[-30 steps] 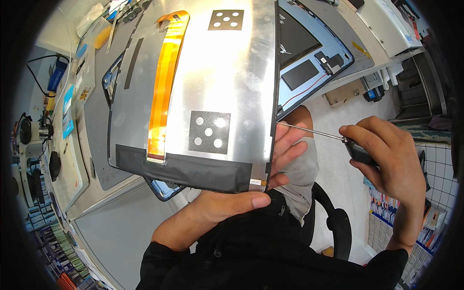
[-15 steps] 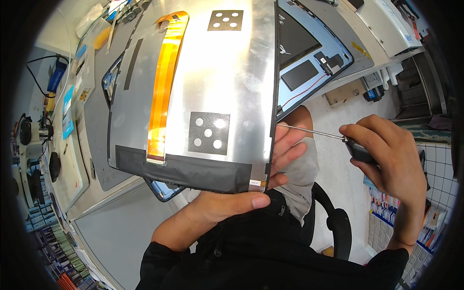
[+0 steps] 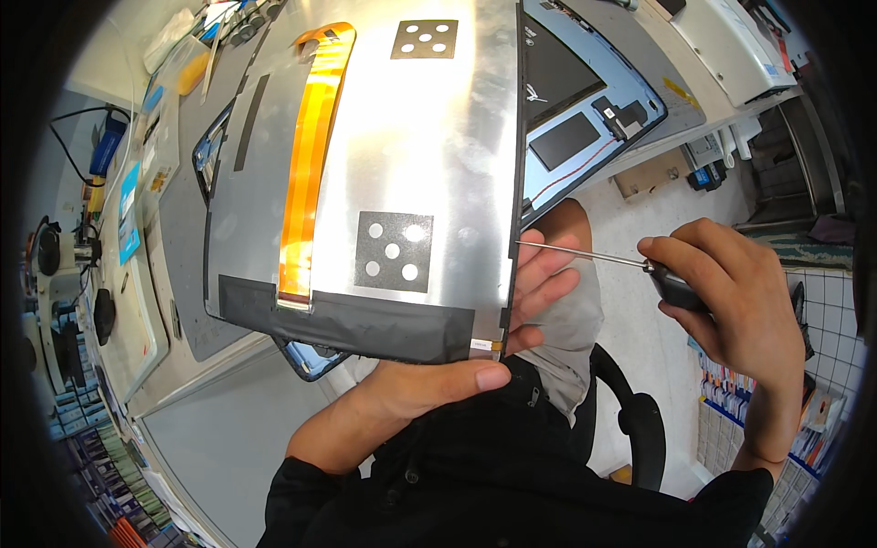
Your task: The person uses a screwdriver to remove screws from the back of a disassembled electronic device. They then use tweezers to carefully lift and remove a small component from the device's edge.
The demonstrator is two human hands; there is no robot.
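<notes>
A metal-backed display panel [image 3: 411,146] with a long orange ribbon cable [image 3: 309,173], black tape along its lower edge and dotted dark squares lies over an opened blue-and-black tablet-like housing [image 3: 566,139]. My left hand [image 3: 434,388] grips the panel's lower right corner, thumb along the bottom edge, fingers curled behind the right edge. My right hand [image 3: 731,301] is closed around the dark handle of a thin metal tool [image 3: 667,283], whose tip meets the panel's right edge beside my left fingertips. Whether the tip is inserted there I cannot tell.
A grey mat [image 3: 667,100] covers the bench, with clutter and plastic boxes [image 3: 178,64] at left. A white machine [image 3: 735,50] stands at top right. Below are a black chair [image 3: 639,420] and a wire rack [image 3: 831,320] with many small items.
My right hand and the tool have shifted very slightly left, and the tool's tip sits a little lower along the panel's edge. My left hand and the panel are nearly unchanged.
</notes>
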